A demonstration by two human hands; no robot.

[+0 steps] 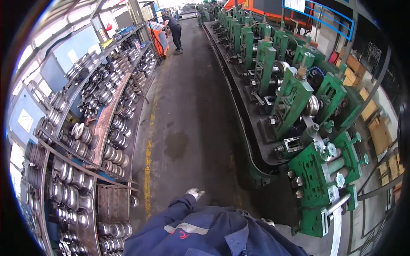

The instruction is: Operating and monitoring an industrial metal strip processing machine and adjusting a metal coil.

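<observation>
My left hand [195,193], in a whitish glove, hangs in front of my dark blue sleeve over the grey floor. It touches nothing that I can see, and its fingers are too small and foreshortened to read. Only a pale bit of my right hand [268,222] shows beside my jacket; the fingers are hidden. To my right stands a green roll-forming machine [294,91] with a row of upright roller stands. Its near end has a green guide frame [314,175] with rollers and handwheels. A pale metal strip [336,230] runs into that frame.
Along the left, a shelving rack [115,102] carries many steel rollers [70,183]. A yellow line [148,170] marks the floor beside it. Farther up the aisle, a person [174,32] in dark clothes stands at an orange and white control cabinet [158,38]. Cardboard boxes [378,134] lie at far right.
</observation>
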